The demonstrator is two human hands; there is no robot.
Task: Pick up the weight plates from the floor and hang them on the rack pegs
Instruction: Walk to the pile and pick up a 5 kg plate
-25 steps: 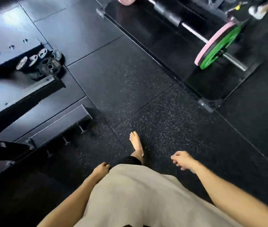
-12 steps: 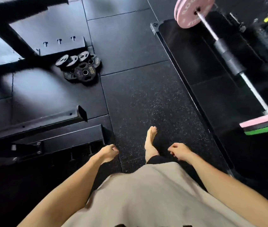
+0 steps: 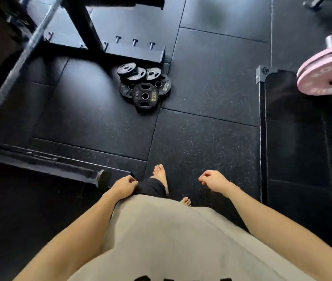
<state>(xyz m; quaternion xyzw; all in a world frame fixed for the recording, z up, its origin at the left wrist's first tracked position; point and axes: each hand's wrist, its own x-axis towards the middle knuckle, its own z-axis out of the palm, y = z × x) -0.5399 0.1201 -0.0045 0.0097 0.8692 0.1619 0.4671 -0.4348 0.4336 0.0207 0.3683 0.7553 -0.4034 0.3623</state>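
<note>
A heap of small black weight plates (image 3: 144, 86) is seen overlapping on the floor (image 3: 205, 94), just in front of the rack base with its pegs (image 3: 134, 42). Both hands, left (image 3: 125, 185) and right (image 3: 213, 180), are held loosely curled and empty, well short of the heap. Because the plates are stacked unevenly, neighbours could be dislodged onto the bare foot (image 3: 160, 172) if one is pulled carelessly.

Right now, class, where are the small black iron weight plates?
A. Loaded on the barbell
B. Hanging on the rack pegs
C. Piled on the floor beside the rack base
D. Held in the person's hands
C: the small black iron weight plates lie heaped on the black rubber floor just by the black steel rack base; both the left hand and the right hand hold nothing.
</note>
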